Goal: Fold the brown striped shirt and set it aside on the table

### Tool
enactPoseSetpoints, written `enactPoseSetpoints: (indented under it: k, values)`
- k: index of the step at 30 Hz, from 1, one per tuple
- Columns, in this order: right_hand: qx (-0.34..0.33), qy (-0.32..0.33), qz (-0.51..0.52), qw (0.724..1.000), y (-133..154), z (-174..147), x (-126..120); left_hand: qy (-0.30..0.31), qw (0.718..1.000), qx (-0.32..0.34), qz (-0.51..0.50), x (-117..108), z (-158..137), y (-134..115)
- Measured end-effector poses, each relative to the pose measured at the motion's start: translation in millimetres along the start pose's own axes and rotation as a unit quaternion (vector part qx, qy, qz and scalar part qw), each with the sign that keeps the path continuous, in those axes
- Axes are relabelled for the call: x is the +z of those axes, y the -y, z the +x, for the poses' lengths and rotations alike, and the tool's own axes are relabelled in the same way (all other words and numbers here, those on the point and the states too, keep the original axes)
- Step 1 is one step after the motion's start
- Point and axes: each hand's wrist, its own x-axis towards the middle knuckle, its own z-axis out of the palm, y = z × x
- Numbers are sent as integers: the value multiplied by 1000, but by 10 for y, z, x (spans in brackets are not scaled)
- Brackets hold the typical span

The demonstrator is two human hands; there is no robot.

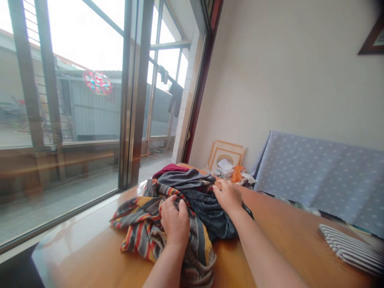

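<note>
A heap of crumpled clothes lies on a wooden table. My left hand is on the striped garment, which is grey, yellow and red; its fingers are curled into the cloth, thumb a little apart. My right hand bends its fingers down on the dark blue garment at the heap's right side, and the fingertips are partly hidden. By those fingertips ends a grey garment. Behind it shows a dark red cloth.
The glossy wooden table reaches to the glass sliding window on the left. A black-and-white striped cloth lies at the right. Beyond the table are a blue dotted cover, a leaning frame and an orange bag.
</note>
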Motion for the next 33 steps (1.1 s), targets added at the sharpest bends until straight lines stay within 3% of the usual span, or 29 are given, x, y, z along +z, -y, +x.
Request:
enactPoseSetpoints:
  k: [4,8,12,15,17,19,21,23,25,28,33]
  values:
    - [-130,107,49,985,529,-56,335,-3,1000,10,5,13,-7,13]
    - [-116,171,8,978,795,-54,554,-6,1000,11,7,20,5,31]
    - [-95,158,57,981,747,-135,543,-15,1000,14,0,18,15,37]
    - [-109,143,174,968,570,-280,394,-26,999,25,-11,15,5,33]
    - [-76,133,285,946,380,-358,261,-33,999,38,-14,12,-9,27]
    - [20,100,405,909,128,-365,125,-34,998,43,-13,7,-24,15]
    - [130,14,497,858,-172,-287,3,-28,999,31,-4,-3,-35,0]
    - [237,-118,524,810,-479,-148,-93,-19,1000,7,10,-15,-40,-16]
    - [293,-222,512,776,-742,0,-155,-13,999,-17,24,-28,-41,-33]
    - [303,-273,483,774,-982,152,-191,-5,998,-25,49,-41,-51,-62]
    - [278,-268,403,830,-1080,161,-174,63,986,86,130,-26,-127,-109]
